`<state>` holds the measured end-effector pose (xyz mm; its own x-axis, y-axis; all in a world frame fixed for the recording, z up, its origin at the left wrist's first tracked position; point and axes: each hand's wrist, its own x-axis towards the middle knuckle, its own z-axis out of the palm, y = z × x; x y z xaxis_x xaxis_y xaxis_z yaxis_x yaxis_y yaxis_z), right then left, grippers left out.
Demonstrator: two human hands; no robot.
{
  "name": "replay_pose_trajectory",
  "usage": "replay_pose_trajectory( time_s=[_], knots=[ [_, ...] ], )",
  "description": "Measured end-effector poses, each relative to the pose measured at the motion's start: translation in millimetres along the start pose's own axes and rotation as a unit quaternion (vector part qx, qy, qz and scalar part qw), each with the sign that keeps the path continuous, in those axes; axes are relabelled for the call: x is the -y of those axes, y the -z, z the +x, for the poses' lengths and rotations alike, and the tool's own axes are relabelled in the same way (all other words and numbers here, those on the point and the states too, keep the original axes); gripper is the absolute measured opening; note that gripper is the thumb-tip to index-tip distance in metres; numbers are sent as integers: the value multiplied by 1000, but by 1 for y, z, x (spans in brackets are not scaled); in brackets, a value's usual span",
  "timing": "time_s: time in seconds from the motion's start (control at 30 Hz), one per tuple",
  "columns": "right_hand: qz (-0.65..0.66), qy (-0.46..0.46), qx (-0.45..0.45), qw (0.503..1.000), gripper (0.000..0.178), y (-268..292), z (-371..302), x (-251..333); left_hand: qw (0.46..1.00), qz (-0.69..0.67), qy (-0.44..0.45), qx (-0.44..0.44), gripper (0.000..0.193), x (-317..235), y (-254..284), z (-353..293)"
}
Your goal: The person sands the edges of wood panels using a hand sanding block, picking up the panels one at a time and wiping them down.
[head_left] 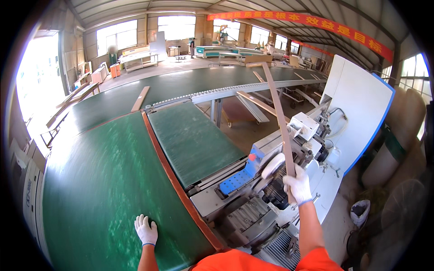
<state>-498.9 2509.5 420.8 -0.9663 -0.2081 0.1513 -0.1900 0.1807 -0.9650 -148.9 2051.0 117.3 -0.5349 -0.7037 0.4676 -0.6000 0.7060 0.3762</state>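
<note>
My right hand (298, 184), in a white glove, is closed around the near end of a long, narrow wooden strip (276, 106). The strip slants up and away over a machine with motors and metal blocks (266, 198). Its far end reaches toward the far green belt (181, 81). My left hand (146, 231), also gloved, rests palm down on a wide green conveyor belt (99, 180) with its fingers stretched out. No object shows in or under it.
A red-brown edge strip (174, 180) divides the wide belt from a smaller green belt (192, 140). A blue perforated bracket (235, 180) and a tall white panel (357, 113) border the machine. One wooden piece (140, 99) lies across the far belt. People stand far back.
</note>
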Motion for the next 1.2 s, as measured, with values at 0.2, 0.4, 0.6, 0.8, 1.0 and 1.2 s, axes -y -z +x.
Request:
replay_pose_trajectory(
  time_s=[0.2, 0.4, 0.6, 0.8, 1.0, 1.2],
  knots=[
    [-119, 48, 8, 992, 69, -19, 128, -24, 999, -9, 23, -24, 37, -5, 3, -12],
    [-253, 65, -31, 965, 79, -19, 234, -103, 998, -18, 40, -33, 36, -19, 6, -21],
    [-160, -29, 36, 986, 87, -47, 230, -70, 997, 10, 53, -60, 35, -12, 17, -40],
    [-244, -18, 65, 968, 87, -33, 268, -79, 998, 9, 47, -47, 35, -24, 10, -39],
    [-137, -86, 95, 982, 62, -36, 256, -52, 997, 14, 50, -51, 35, -26, 10, -44],
    [-20, -162, 159, 974, 101, -4, 262, -57, 997, 14, 45, -55, 35, -31, 7, -50]
  ],
)
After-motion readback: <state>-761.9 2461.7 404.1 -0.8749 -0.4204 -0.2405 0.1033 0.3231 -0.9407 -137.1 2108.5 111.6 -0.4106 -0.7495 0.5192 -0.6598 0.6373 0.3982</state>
